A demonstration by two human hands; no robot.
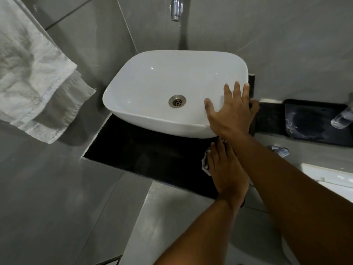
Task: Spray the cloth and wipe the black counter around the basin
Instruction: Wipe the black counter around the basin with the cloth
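The black counter (145, 150) is a glossy dark slab under a white oval basin (162, 83), which I will use as the landmark. The counter shows in front of the basin and as a narrow strip along its right side. The cloth (206, 161), pale and mostly hidden, lies on the counter just in front of the basin's right front corner, pinned under my left hand (225, 169). That hand is palm down, fingers curled over the cloth and pressing it to the slab; only a small bunched edge peeks out at its left.

My right hand (232, 111) crosses above my left forearm and rests flat on the basin's right rim, fingers spread open, holding nothing. A round metal drain (177, 101) sits in the basin's floor, and a chrome tap spout (175, 8) hangs above its far edge. A white towel (36, 73) hangs well to the basin's left. A black tray (313, 121) lies to the basin's right.
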